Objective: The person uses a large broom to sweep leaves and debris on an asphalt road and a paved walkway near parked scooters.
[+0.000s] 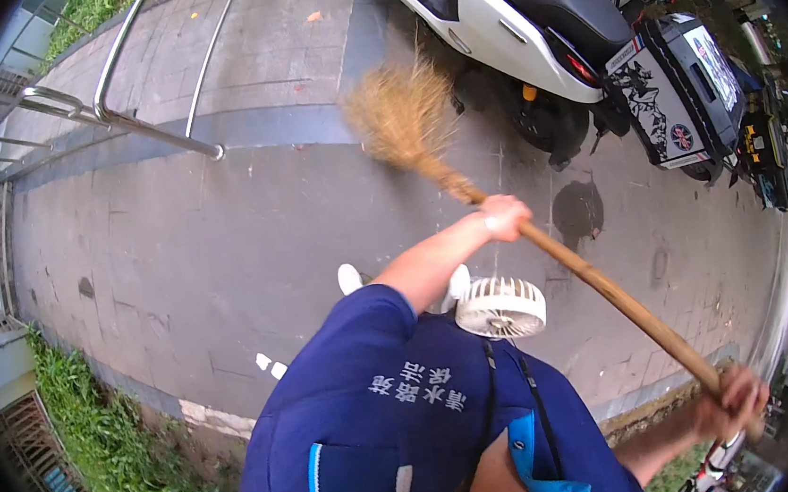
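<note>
A broom (596, 279) with a long wooden handle and straw-coloured bristles slants across in front of me. My left hand (507, 217) is closed round the handle just behind the bristle head. Nearer its end, my right hand (734, 403) grips the same handle at the lower right. The bristles (402, 112) are blurred and spread out over the grey pavement (222, 234), beside a parked scooter; whether they touch the ground I cannot tell. Against my blue shirt (352, 402) hangs a white portable fan (501, 308) on a dark cord.
A white and black scooter (525, 29) with a rear box (678, 91) stands at the far right, close to the bristles. Metal railings (156, 141) rise at the far left. Green plants (115, 453) border the paving at the near left. Small white pieces (271, 365) lie near my feet.
</note>
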